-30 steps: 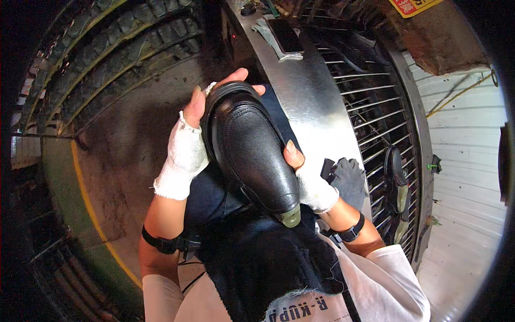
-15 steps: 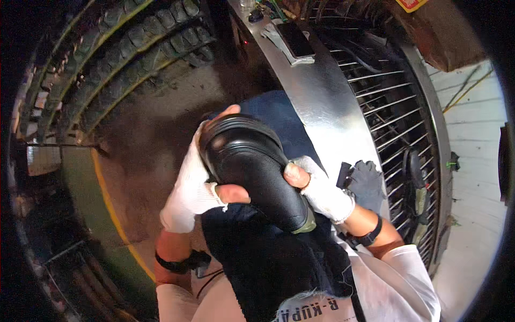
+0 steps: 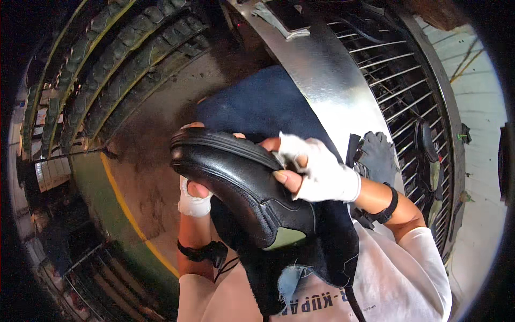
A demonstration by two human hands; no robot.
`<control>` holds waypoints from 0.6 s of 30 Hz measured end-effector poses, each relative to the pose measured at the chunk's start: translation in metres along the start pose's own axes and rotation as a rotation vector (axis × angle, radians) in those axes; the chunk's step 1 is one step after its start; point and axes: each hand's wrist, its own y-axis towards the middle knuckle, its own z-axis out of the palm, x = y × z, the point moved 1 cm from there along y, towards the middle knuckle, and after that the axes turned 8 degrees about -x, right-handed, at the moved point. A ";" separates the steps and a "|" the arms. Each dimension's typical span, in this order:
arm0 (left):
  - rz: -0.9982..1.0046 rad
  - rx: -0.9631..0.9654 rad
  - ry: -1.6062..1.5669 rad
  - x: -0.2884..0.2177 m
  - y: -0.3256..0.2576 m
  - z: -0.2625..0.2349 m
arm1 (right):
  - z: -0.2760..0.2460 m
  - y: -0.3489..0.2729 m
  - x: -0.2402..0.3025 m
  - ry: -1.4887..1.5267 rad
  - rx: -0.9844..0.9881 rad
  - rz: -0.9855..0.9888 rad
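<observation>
A black leather shoe (image 3: 225,174) with a thick ridged sole and a pale green patch near its heel end is held tilted over my lap. My left hand (image 3: 195,200), in a white fingerless glove, grips it around the toe end; the thumb is on the near side, and several fingertips show past the sole. My right hand (image 3: 324,170), gloved alike, is closed at the sole's edge midway along the shoe, its thumb and fingers bent against it. Whether those fingers also pinch something small cannot be made out.
A metal bench (image 3: 343,91) runs along the right, with a barred rack (image 3: 402,86) beyond it holding another shoe (image 3: 425,139). A dark grey glove (image 3: 376,155) lies on the bench, a phone (image 3: 288,15) at its far end. Shelves of shoes (image 3: 129,59) stand at the left.
The shoe has rolled so that its side and sole edge now show. My left hand has slipped lower behind the toe. My right hand has moved from the shoe's heel side up to the sole edge.
</observation>
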 end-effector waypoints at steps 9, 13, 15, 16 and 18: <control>-0.077 -0.046 0.259 -0.002 0.018 0.013 | -0.043 0.002 0.031 -0.212 0.134 0.210; -0.040 -0.063 0.357 -0.007 0.033 0.047 | -0.057 0.033 0.049 0.363 -0.096 0.375; 0.027 -0.071 0.377 -0.010 0.038 0.066 | -0.046 0.040 0.046 0.557 -0.029 0.377; -0.002 -0.054 0.398 -0.012 0.041 0.071 | -0.044 0.034 0.039 0.630 -0.078 0.384; -0.023 -0.043 0.447 -0.012 0.044 0.081 | -0.049 0.033 0.037 0.697 -0.117 0.383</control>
